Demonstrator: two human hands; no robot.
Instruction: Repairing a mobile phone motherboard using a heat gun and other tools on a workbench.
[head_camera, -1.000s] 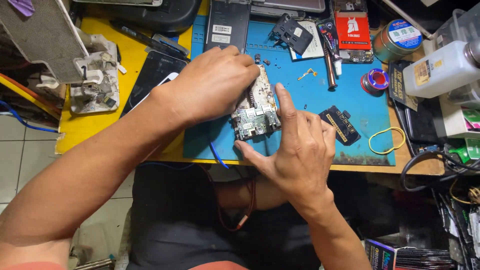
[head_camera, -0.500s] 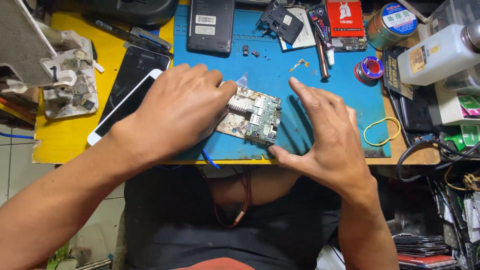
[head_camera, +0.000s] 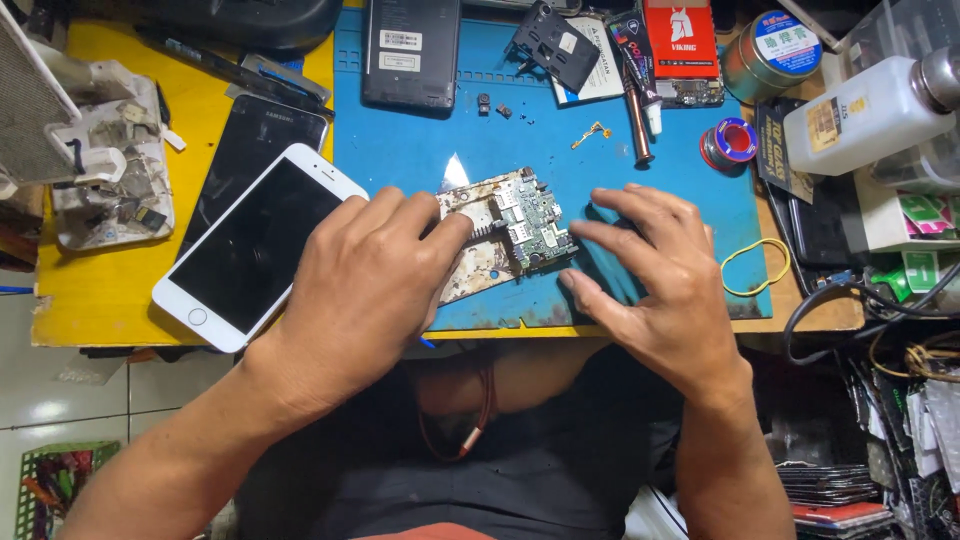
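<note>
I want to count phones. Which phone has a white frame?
The white-framed phone lying screen-up on the yellow table, beside the left hand. The black phone and dark phone show no white.

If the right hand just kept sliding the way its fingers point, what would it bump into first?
The right hand points left across the blue mat. Its fingertips nearly touch the opened phone's circuit board, so it would likely meet that first, then the left hand pressing on it.

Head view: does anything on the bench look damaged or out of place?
Yes. The opened phone frame under both hands is stained brown with its circuit board bare. Loose small parts lie scattered on the blue mat.
</note>
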